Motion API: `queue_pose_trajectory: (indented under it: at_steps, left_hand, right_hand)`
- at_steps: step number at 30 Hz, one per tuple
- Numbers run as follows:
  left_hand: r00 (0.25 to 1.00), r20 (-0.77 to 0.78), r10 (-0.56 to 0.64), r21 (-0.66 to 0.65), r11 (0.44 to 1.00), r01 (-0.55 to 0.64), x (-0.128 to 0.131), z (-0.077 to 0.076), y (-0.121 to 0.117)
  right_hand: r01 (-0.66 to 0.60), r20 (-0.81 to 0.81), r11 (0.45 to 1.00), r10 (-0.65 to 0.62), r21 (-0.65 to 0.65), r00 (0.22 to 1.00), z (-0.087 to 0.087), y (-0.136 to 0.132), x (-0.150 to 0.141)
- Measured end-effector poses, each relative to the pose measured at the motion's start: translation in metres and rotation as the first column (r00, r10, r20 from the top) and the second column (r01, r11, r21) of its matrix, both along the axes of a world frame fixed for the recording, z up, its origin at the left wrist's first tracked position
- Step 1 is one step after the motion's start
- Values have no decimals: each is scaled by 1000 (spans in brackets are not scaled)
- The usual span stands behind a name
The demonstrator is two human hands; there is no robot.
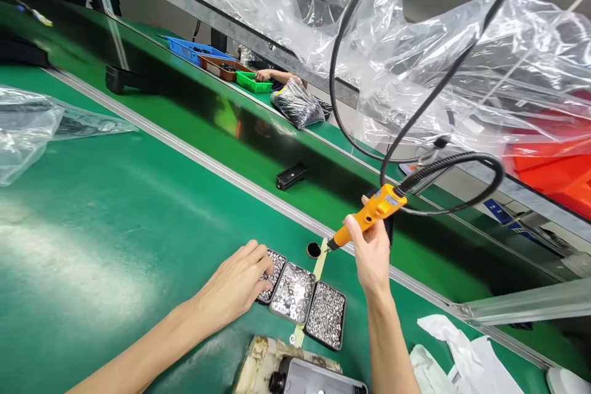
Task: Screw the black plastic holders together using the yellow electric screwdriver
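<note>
My right hand is closed around a yellow electric screwdriver, its tip angled down to the left. The tip is near a strip of pale tape and a small round dark-topped piece. My left hand reaches over the leftmost small tray of tiny metal parts, its thumb and forefinger bent and apart. Some of its fingertips are hidden among the parts. Two more trays sit beside it: the middle tray holds shiny washer-like pieces, and the right tray holds small nut-like pieces.
A grey housing rests on a worn block at the near edge. A black cable loops from the screwdriver. White cloths lie at right, plastic film at left. A co-worker's hand touches a green bin beyond the divider.
</note>
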State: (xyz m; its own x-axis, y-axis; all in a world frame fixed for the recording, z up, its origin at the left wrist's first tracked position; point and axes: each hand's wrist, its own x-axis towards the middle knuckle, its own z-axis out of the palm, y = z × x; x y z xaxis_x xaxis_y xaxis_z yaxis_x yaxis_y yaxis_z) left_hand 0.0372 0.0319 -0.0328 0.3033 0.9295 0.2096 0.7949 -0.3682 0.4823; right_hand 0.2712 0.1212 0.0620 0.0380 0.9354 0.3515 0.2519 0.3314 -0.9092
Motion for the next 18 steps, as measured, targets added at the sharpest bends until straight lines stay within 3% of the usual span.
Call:
queue_pose_trajectory:
  at_steps: [4,9,14,18]
  left_hand:
    - [1000,21,-1,32,999,0,0,-3,0]
    - [997,69,31,42,999,-34,0,7,-2]
    - [973,225,43,71,996,-60,7,10,-4]
    - [889,458,-19,57,998,-8,18,10,-10]
  right_hand:
    - [-101,-75,994,97,-44,992,14,-17,9]
    - [-277,-268,960,254,-49,929,27,-31,11]
    - [-330,-410,944,296,-12,863,33,-48,-4]
    - [-314,-533,948,289,46,795,34,-64,-19]
